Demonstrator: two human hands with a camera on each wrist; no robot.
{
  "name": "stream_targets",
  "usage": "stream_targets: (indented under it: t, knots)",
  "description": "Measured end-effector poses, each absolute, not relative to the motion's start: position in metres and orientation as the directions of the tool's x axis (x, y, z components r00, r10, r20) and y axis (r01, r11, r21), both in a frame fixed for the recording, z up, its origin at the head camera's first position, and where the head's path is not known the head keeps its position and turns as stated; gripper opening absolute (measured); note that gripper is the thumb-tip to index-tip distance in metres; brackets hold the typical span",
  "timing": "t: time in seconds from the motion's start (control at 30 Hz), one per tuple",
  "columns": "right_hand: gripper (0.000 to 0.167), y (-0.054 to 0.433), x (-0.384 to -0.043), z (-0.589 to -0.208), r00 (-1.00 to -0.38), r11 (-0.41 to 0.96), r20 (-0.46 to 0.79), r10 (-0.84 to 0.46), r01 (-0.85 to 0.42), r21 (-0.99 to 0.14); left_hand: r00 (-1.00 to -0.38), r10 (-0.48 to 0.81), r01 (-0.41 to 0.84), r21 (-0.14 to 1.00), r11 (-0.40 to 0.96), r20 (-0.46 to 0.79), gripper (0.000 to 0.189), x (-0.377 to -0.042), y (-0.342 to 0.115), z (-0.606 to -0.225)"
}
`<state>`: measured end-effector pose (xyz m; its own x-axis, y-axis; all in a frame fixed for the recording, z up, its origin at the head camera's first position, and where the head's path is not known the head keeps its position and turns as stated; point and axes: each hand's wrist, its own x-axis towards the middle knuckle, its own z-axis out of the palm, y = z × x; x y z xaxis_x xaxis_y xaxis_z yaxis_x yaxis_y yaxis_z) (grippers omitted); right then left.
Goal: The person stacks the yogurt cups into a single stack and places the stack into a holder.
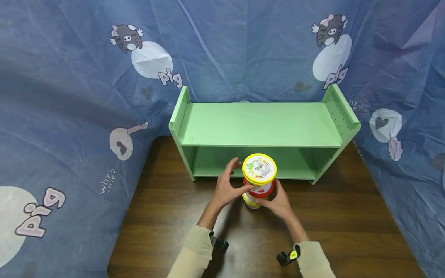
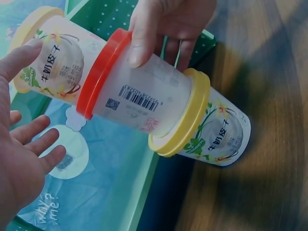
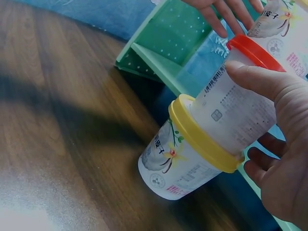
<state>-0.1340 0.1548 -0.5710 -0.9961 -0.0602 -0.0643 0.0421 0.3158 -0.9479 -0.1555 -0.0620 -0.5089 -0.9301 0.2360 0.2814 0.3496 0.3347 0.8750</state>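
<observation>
Three lidded plastic tubs with printed labels stand stacked on the table point(image 1: 340, 216). On top is a yellow-lidded tub point(image 1: 259, 168). The middle tub point(image 2: 139, 91) is white with a red lid, and a second yellow-lidded tub point(image 3: 180, 161) forms the base. My right hand point(image 1: 279, 202) grips the middle tub, thumb on its near side just below the red lid and fingers round the far side. At the left of the stack, my left hand point(image 1: 226, 189) has its thumb against the top tub, its other fingers spread and off the tub.
A light green two-tier shelf point(image 1: 260, 123) stands right behind the stack, its lower board point(image 1: 215, 168) close to the tubs. A blue curtain point(image 1: 222, 46) with pig prints hangs behind and along both sides. Each wrist wears a black strap.
</observation>
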Motion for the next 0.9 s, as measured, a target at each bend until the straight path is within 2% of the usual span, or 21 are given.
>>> stream_targets:
  t: [0.27,0.9]
  knots:
    - [0.093,0.159,-0.132,-0.572,-0.996,0.338,-0.068,-0.049,0.048,-0.94,-0.931,0.209,0.356,0.873,0.333,0.3,0.097,-0.157,-0.073,-0.508]
    - [0.096,0.166,-0.131,-0.584,-0.995,0.255,-0.072,-0.067,0.052,-0.966,-0.919,0.1,0.393,0.861,0.322,0.382,0.098,-0.158,-0.107,-0.501]
